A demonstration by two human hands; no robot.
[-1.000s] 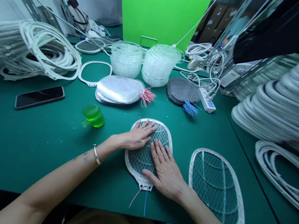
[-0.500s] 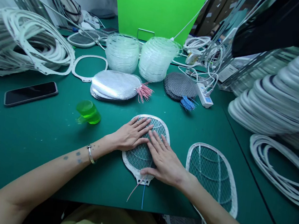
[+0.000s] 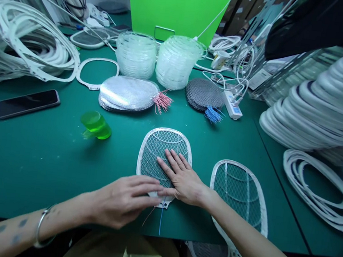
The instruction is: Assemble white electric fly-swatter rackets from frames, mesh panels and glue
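Note:
A white oval swatter frame with dark wire mesh (image 3: 164,158) lies flat on the green mat, with a pink wire and a blue wire trailing from its neck. My right hand (image 3: 182,179) rests flat on the mesh, fingers spread. My left hand (image 3: 122,200) hovers low over the frame's lower edge, fingers together and extended, its fingertips near my right thumb. Neither hand grips anything. A second meshed frame (image 3: 240,192) lies to the right, partly under my right forearm.
Ahead stand a silver mesh stack (image 3: 126,94) with pink wires, a dark mesh stack (image 3: 204,95) with blue wires, and clear plastic stacks (image 3: 135,55). A phone (image 3: 27,104), green cup (image 3: 96,125), power strip (image 3: 232,105) and white frame piles (image 3: 316,108) surround them.
My left hand has left the mesh and moved down and to the left, off the frame's upper part. My right hand has slid slightly down the mesh. The view has shifted a little.

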